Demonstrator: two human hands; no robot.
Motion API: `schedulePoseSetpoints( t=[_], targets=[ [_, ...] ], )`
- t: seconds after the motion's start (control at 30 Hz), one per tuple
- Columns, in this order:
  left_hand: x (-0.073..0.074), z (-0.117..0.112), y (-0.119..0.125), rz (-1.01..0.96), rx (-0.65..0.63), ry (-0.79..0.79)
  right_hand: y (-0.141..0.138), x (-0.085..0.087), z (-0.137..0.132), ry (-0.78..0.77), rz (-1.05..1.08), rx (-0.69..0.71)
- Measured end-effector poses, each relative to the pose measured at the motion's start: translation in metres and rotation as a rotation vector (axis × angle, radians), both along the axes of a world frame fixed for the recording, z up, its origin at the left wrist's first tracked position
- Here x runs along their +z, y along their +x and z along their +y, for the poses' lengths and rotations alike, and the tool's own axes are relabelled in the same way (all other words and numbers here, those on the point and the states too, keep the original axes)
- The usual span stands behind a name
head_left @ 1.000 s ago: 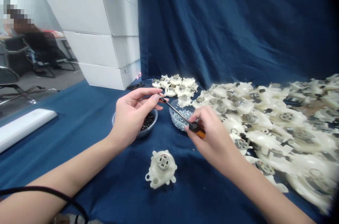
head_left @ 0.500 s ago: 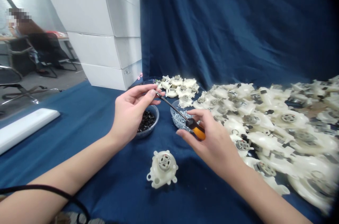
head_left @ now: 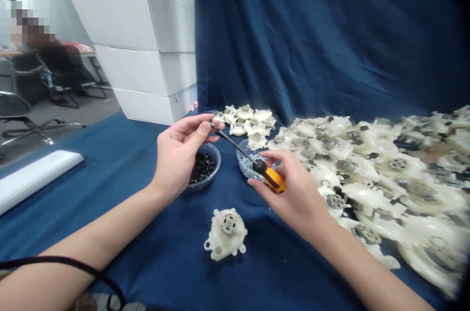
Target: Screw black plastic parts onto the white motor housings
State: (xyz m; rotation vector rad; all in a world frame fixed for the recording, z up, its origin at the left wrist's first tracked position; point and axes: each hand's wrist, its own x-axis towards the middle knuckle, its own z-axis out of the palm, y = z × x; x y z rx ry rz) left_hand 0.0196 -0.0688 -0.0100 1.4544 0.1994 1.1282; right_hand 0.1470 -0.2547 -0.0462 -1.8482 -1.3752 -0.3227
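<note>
My right hand [head_left: 293, 193] grips the orange and black handle of a screwdriver [head_left: 270, 178]. Its thin shaft points up and left to my left hand [head_left: 179, 152], whose thumb and fingers pinch at the tip; what they pinch is too small to see. Under my left hand stands a clear bowl of small black parts [head_left: 203, 166]. A second clear bowl with silver screws [head_left: 247, 163] sits under the shaft. One white plastic motor housing [head_left: 225, 232] lies alone on the blue cloth in front of me.
A large heap of white motor housings [head_left: 370, 169] covers the table's right side, with a smaller group [head_left: 244, 120] behind the bowls. White boxes [head_left: 147, 41] are stacked at the back left. A white flat object [head_left: 33, 176] lies far left. A black cable [head_left: 91, 276] crosses my left forearm.
The screwdriver tip and my left fingers have risen slightly and shifted left. My right hand has turned the handle a little. The lone housing has not moved.
</note>
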Motion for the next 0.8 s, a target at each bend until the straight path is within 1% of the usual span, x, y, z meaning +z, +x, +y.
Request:
schedulePoseSetpoints(
  t=[0.07,0.13,0.27,0.37,0.47,0.57,0.73,0.8],
  targets=[
    [-0.0005,0.0013,0.0002,0.000,0.001,0.000,-0.0008,0.0001,0.0002,0.055,0.011,-0.027],
    [-0.0009,0.0019,0.0004,-0.002,0.010,0.005,-0.0018,0.0014,-0.0008,0.067,0.007,-0.035],
    [-0.0009,0.0014,0.0005,-0.007,0.032,0.027,-0.0022,0.0036,-0.0033,-0.003,0.000,-0.026],
    [-0.0012,0.0016,0.0004,-0.012,0.016,0.025,-0.0018,0.0030,-0.0029,-0.052,0.060,0.004],
    [-0.0021,0.0036,0.0009,-0.011,-0.002,0.011,-0.0017,0.0016,-0.0011,0.004,0.070,-0.029],
    [-0.0025,0.0053,0.0017,-0.023,0.006,0.029,-0.0018,0.0007,-0.0008,0.069,0.053,-0.051],
    [-0.0011,0.0035,0.0009,-0.056,0.058,0.110,-0.0021,-0.0002,-0.0018,0.003,0.048,-0.006],
    [-0.0006,0.0031,0.0004,-0.065,0.062,0.107,-0.0016,-0.0005,-0.0013,0.002,0.055,-0.009]
  ],
)
